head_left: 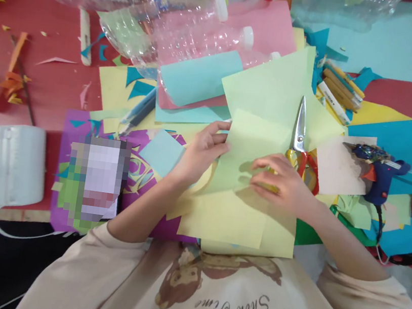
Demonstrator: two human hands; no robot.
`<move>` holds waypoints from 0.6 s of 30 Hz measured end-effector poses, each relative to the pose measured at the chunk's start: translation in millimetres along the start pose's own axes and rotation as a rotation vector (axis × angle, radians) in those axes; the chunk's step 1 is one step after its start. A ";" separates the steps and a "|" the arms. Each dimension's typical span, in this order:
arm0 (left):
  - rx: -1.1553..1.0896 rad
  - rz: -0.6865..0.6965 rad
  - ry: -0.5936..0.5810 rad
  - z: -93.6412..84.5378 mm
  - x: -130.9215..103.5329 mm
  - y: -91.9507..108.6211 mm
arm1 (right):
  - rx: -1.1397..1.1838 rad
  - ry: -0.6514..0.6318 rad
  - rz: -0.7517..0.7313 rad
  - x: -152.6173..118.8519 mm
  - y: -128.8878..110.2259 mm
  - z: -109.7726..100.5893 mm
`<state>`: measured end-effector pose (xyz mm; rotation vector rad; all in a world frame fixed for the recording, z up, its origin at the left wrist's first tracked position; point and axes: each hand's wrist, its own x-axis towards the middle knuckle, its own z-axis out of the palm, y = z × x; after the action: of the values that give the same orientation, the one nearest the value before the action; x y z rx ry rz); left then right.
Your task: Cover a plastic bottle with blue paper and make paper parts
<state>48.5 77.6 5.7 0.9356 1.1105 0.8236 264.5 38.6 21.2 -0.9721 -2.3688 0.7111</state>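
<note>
A light green sheet of paper (245,145) lies in front of me on top of pale yellow sheets (223,223). At its left edge is my left hand (206,149), fingers bent and thumb against the edge, closed on the paper. My right hand (280,183) hovers over the sheet's right side, casting a shadow, with its fingers apart. A bit of yellow shows between those fingers; I cannot make out what it is. Scissors (300,132) with red and yellow handles lie just beyond the right hand, which partly hides the handles. Behind them spreads a larger green sheet (272,87).
Clear plastic bottles (203,36) lie along the back, one wrapped in blue paper (201,77). A blue glue gun (381,174) rests at right near several markers (340,89). Left are a white device (16,166), a blurred-out phone-like object (101,175) and paper scraps (17,77).
</note>
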 end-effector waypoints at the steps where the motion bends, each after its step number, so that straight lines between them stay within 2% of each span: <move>1: 0.003 0.011 0.006 0.6 2.2 1.0 | 0.057 0.035 0.078 3.7 3.2 -1.9; 3: 0.015 0.058 0.052 1.8 6.2 1.9 | 0.190 0.094 0.264 12.1 9.9 -5.9; 5: 0.040 0.142 0.149 3.1 8.7 1.2 | 0.311 0.125 0.434 20.4 16.0 -8.9; 7: 0.051 0.219 0.243 4.1 9.6 -1.2 | 0.411 0.138 0.543 27.3 20.7 -9.7; 9: 0.042 0.266 0.271 4.2 9.5 -4.8 | 0.500 0.137 0.607 32.0 23.4 -8.3; 12: 0.054 0.316 0.268 0.9 9.9 -10.7 | 0.598 0.089 0.645 34.6 23.7 -3.6; 14: 0.063 0.324 0.253 -3.0 11.7 -14.4 | 0.591 0.099 0.595 33.8 22.9 0.3; 18: 0.016 0.325 0.167 -8.0 15.9 -19.9 | 0.580 0.350 0.487 29.2 24.4 9.5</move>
<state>46.3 85.8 -19.5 1.0929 1.1243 1.1770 252.3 72.5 5.7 -1.2773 -1.4979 1.2053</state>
